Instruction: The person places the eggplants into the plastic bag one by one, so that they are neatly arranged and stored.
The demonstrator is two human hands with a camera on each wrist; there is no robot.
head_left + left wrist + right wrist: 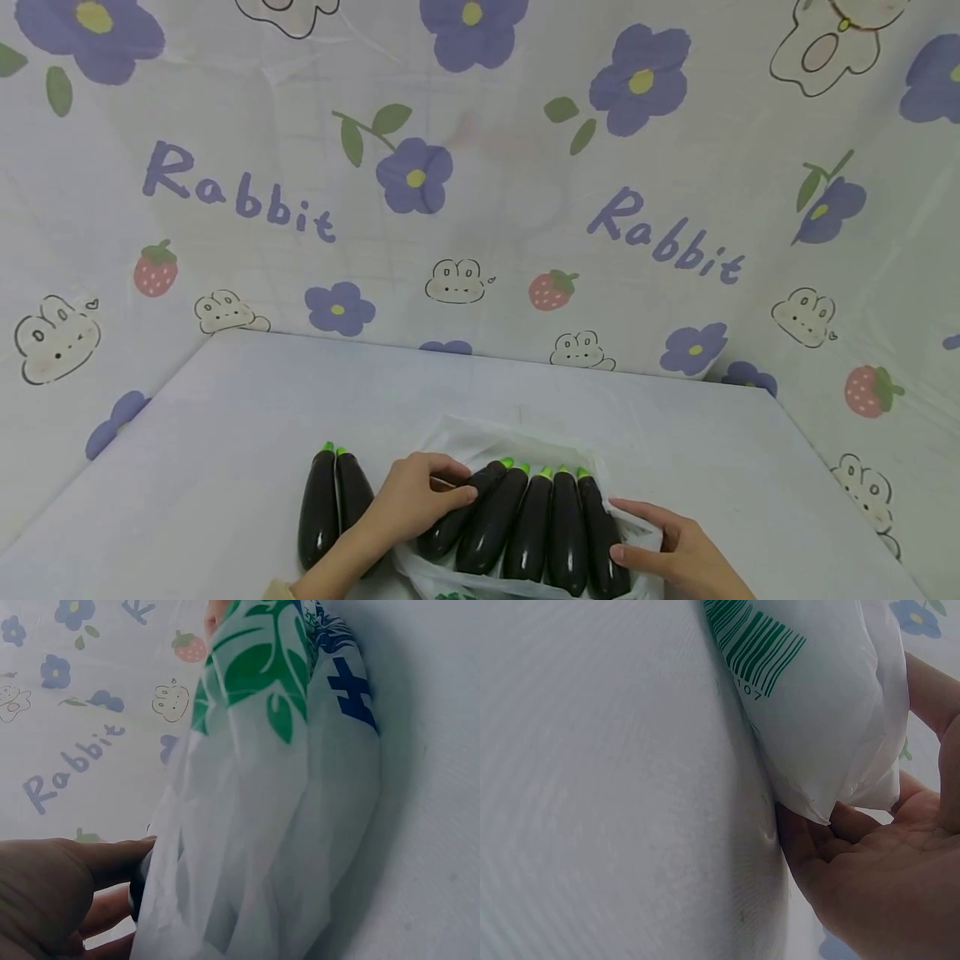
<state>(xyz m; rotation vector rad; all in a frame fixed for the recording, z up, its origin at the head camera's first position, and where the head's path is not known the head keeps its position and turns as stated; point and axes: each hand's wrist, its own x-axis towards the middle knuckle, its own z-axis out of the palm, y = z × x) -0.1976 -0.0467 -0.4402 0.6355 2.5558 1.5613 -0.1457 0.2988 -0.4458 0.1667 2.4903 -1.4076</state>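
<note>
A white plastic bag (517, 433) lies on the table with its mouth spread wide. Inside it, several dark eggplants (528, 525) with bright green stem ends lie side by side. My left hand (416, 500) holds the leftmost eggplant (450, 525) in the bag between thumb and fingers. In the left wrist view, a dark sliver of that eggplant (138, 889) shows between them, beside the bag's wall (247, 795). At the bag's right side, my right hand (678, 546) grips its edge, thumb over the rim near the rightmost eggplant. The right wrist view shows the fingers (847, 832) beneath the bag's corner.
Two more eggplants (318, 512) lie outside the bag to the left, one partly behind my left forearm. The white table (247, 400) meets a hanging cloth (495, 225) printed with flowers, rabbits and strawberries at its back and sides.
</note>
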